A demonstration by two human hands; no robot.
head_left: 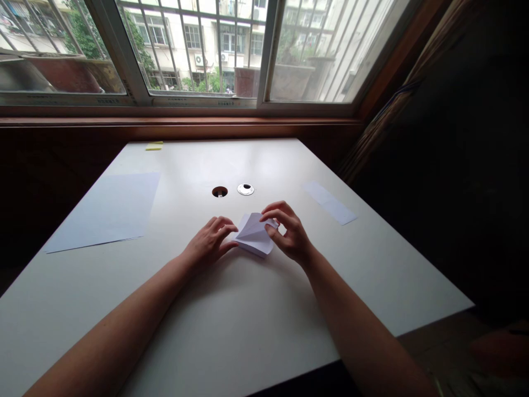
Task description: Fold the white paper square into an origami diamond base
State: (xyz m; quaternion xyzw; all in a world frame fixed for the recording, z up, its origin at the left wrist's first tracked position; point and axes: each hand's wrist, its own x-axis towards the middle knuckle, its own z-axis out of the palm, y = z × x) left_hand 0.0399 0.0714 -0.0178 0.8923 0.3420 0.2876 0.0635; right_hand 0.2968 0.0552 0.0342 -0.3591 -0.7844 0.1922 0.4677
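A small folded piece of white paper [254, 236] lies in the middle of the white table [231, 309], with creases across it. My left hand [210, 241] rests at its left corner, fingers curled and pinching the edge. My right hand [286, 230] pinches a raised flap at the paper's upper right corner between thumb and fingers.
A flat white sheet [106, 210] lies at the left of the table. A narrow paper strip [329, 202] lies at the right. A round cable hole [220, 192] and its loose cap [245, 189] sit behind the paper. A yellow sticky pad [154, 146] is at the far edge, below the window.
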